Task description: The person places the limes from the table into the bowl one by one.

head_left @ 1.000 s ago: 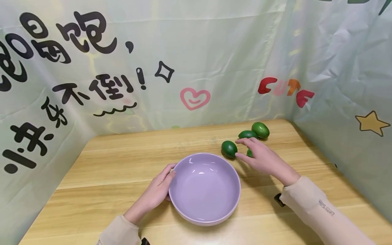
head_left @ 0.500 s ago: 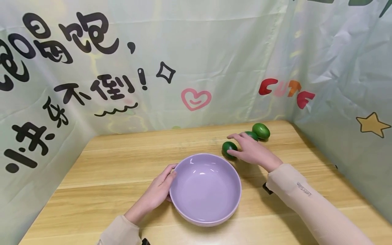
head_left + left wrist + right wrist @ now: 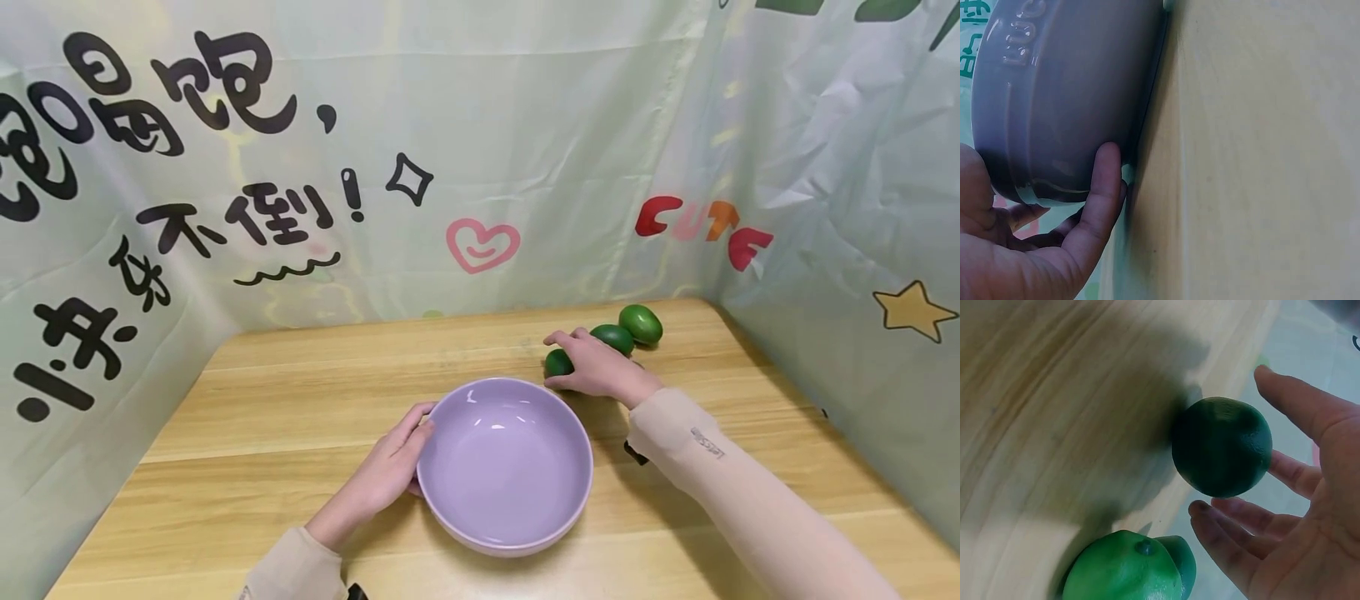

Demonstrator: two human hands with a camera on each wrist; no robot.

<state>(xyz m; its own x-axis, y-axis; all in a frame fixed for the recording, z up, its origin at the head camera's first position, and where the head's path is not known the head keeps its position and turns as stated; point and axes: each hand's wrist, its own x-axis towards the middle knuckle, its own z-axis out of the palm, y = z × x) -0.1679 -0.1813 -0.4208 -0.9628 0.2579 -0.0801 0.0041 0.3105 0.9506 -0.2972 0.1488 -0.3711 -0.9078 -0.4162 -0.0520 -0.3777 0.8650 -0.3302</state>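
A glossy lilac bowl stands upright on the wooden table. My left hand holds its left side, thumb at the rim and fingers curved around the outer wall. In the left wrist view, a finger lies low along the wall of the bowl. My right hand is over a dark green lime just behind the bowl. Seen from the right wrist, thumb and fingers spread around this lime, with a gap between thumb and fruit.
Behind the right hand lie a dark green lime and a brighter lime. The right hand mostly hides another beneath it. A printed cloth hangs along the table's back and sides.
My right hand has moved left and come down over the lime nearest the bowl, uncovering the limes behind. The left hand and the bowl have stayed in place.
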